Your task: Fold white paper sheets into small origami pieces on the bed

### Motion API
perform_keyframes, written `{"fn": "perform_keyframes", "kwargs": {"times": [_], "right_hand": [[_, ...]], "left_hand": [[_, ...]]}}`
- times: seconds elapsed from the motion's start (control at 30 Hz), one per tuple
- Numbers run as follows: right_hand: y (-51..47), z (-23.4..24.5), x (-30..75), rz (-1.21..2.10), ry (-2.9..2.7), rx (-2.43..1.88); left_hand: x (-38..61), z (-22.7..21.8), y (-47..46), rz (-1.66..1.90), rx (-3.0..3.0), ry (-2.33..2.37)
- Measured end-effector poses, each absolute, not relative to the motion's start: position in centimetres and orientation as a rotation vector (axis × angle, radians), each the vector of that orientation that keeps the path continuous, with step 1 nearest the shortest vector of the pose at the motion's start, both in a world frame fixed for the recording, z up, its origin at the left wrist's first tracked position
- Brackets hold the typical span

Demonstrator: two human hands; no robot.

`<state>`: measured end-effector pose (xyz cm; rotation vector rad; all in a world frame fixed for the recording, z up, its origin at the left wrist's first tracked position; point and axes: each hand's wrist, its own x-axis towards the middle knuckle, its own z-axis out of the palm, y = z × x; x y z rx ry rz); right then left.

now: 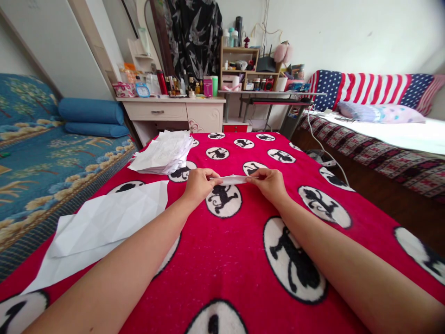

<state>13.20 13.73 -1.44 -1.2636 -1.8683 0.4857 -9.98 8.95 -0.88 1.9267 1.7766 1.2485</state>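
A small strip of folded white paper (pixel 233 179) is stretched between my two hands, just above the red blanket (pixel 222 250) with its black-and-white round prints. My left hand (pixel 200 184) pinches the left end between thumb and fingers. At the other end, my right hand (pixel 270 182) grips it the same way. Creased white sheets (pixel 114 215) lie flat beside my left forearm. Beyond them sits a thick, uneven stack of white papers (pixel 163 153).
A white dresser (pixel 205 116) with bottles on top stands at the far side, next to a desk (pixel 271 93) with a shelf. Left is a blue patterned sofa (pixel 31 162); right, a bed (pixel 375 144). A white cable (pixel 323 148) hangs by the desk.
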Motion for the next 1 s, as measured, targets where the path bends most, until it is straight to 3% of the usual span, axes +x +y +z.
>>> {"fn": "perform_keyframes", "kwargs": {"times": [0.3, 0.5, 0.7, 1.0], "right_hand": [[13.6, -1.5, 13.2, 0.503, -1.809, -1.195], [13.0, -1.0, 12.7, 0.95, -1.57, -0.93], [12.5, -0.6, 12.5, 1.142, -1.343, -0.86], [19.9, -0.5, 14.4, 1.016, -0.932, -0.987]], "left_hand": [[-10.2, -0.9, 9.1, 1.365, 1.92, 1.75], [-10.3, -0.9, 8.9, 1.465, 1.982, 1.784], [-9.8, -0.9, 8.7, 1.458, 2.149, 1.731], [-9.8, -1.6, 9.0, 1.173, 2.204, 1.833]]}}
